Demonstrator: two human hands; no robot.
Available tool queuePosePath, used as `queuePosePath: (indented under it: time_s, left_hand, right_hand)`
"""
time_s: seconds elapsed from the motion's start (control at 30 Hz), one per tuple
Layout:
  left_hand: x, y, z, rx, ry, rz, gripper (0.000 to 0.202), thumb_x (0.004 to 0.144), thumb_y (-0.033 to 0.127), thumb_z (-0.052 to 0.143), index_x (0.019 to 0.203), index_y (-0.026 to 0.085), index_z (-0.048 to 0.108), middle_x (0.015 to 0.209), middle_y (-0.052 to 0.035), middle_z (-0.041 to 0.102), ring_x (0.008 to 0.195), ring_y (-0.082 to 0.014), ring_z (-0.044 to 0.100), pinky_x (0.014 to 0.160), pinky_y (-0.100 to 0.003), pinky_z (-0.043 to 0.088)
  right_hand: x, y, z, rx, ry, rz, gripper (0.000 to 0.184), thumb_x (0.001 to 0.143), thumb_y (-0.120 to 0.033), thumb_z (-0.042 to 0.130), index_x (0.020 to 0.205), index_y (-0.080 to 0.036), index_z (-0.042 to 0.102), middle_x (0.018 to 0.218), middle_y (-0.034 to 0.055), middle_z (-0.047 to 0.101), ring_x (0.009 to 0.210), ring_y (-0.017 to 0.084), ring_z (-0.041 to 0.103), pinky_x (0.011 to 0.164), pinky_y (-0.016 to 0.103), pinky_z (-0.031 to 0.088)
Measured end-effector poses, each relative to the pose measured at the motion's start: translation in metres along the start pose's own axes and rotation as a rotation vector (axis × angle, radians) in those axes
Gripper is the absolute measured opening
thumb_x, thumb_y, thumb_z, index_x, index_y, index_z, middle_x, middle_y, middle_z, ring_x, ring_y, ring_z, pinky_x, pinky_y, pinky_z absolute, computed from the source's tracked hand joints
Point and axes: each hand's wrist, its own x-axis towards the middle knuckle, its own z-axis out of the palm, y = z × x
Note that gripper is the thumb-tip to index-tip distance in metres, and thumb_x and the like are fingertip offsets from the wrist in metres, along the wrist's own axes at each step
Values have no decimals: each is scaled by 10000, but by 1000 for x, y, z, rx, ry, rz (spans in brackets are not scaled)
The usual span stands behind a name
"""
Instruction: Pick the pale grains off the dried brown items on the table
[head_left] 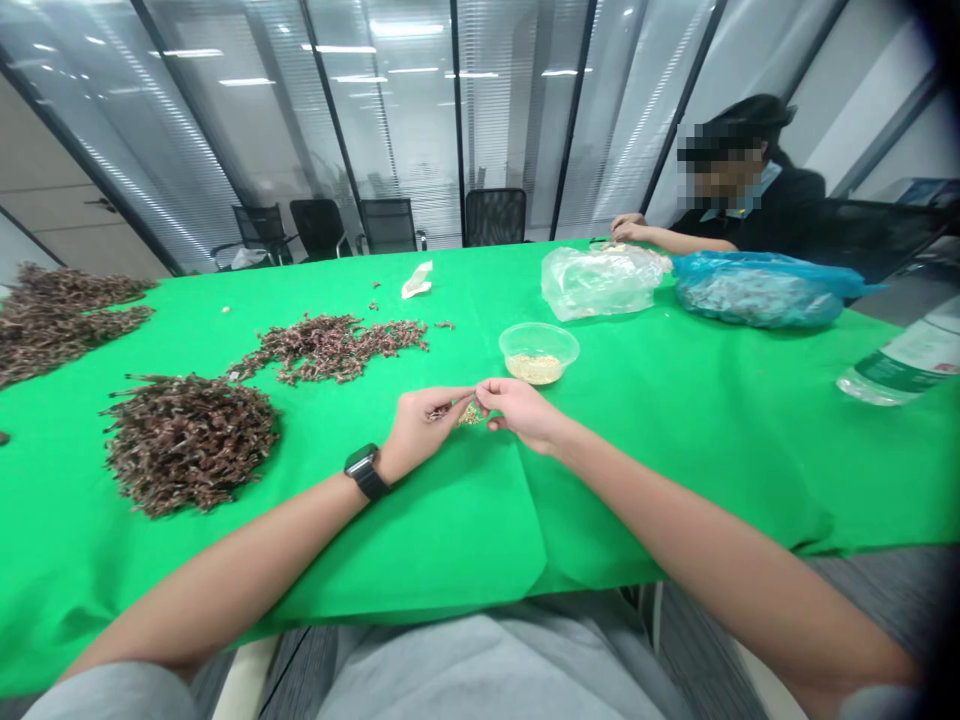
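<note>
Pinching, 2 bare hands over a green cloth [675,480] — left hand [417,432] clamped on a thin brown dried sprig [439,412], its long axis running toward the right hand [523,413], whose fingertips close on pale yellow crumbs [470,414] — clear plastic bowl [538,352] just beyond.

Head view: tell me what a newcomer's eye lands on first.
The bright green tablecloth fills the middle of the view, with a large heap of brown pieces on its left side. At centre, the left hand and right hand meet just in front of a clear bowl of pale grains. A blue bag lies further back on the right.
</note>
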Motion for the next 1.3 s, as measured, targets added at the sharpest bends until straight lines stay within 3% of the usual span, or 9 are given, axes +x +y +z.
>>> queuePosePath:
  time_s: [0.13,0.3,0.57,0.73,0.83,1.0,1.07,1.17,1.3]
  left_hand:
    - [1,-2,-3,79,-40,77,221,964,306,648,1095,214,799,974,-67,810,763,-169,735,677,-247,514]
    - [2,-2,-7,123,-39,61,206,946,334,675,1026,200,809,933,-69,810,730,-164,728,656,-247,505]
    - [2,-2,-8,171,-58,59,215,951,324,651,1017,196,811,832,-54,793,627,-125,637,616,-230,440]
    - [3,0,-7,121,-53,-81,220,921,339,666,958,180,814,622,-5,685,529,-96,490,553,-231,335]
    - [5,2,-5,-42,-76,-244,226,885,365,695,930,161,782,548,30,552,512,-86,405,516,-226,269]
    - [9,5,-2,-780,-198,-725,233,803,227,713,1006,169,616,583,99,343,450,-58,255,443,-199,198]
    - [10,7,-3,-977,-233,-837,275,793,164,699,1044,160,586,625,94,335,455,-50,240,436,-189,200]
    - [10,9,-5,-1069,-284,-858,307,834,171,716,1104,132,576,707,57,415,492,-43,299,448,-179,242]
    - [7,7,-4,-1073,-346,-761,265,882,255,721,1069,122,588,815,5,511,536,-44,365,470,-178,301]
  right_hand:
    - [0,1,2,-30,17,1,340,744,-454,801,760,-165,622,704,-11,517,656,111,459,544,238,398]
    - [-1,1,1,-78,30,-25,339,729,-470,792,745,-167,640,647,-38,459,608,97,411,527,233,370]
    - [3,3,-2,-98,33,-15,425,638,-534,825,794,-167,677,622,-64,408,575,82,338,503,228,318]
    - [3,4,-3,-238,53,-70,406,707,-530,764,838,-157,673,656,-50,469,578,85,372,522,238,321]
    - [3,3,-4,-359,76,-149,313,802,-463,672,830,-154,639,659,-46,493,572,90,391,529,245,309]
    - [5,3,-5,-609,211,-319,182,919,-333,510,843,-178,570,557,-78,433,507,98,362,523,262,267]
    - [6,4,-6,-630,213,-354,173,927,-327,505,856,-183,569,537,-85,417,489,99,351,517,265,258]
    - [5,4,-6,-616,221,-367,163,914,-323,527,845,-185,580,524,-87,411,477,99,346,511,266,252]
    - [2,3,-5,-584,203,-392,138,897,-313,555,847,-188,588,526,-83,430,483,100,362,522,262,271]
